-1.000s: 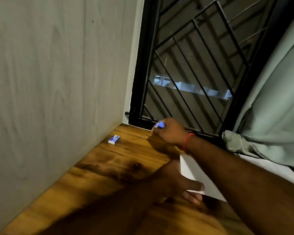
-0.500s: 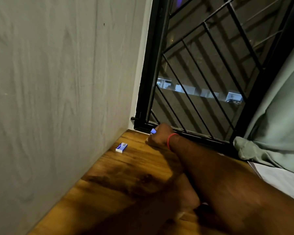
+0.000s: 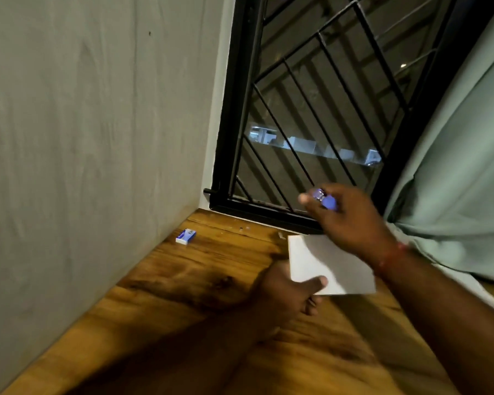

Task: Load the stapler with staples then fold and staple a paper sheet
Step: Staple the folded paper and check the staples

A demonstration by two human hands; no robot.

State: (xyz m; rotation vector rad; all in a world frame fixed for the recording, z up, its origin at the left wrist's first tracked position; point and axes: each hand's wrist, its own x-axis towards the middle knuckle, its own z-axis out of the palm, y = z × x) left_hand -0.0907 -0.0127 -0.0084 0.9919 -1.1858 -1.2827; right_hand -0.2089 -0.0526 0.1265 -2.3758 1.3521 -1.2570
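Small blue stapler (image 3: 325,200) gripped in right hand (image 3: 351,220), metal tip showing.

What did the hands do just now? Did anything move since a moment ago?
The right hand, gripping the blue stapler, came back from the far edge of the wooden table by the window frame. It now hovers over the folded paper. The left hand kept hold of the paper. The small staple box stayed beside the wall.
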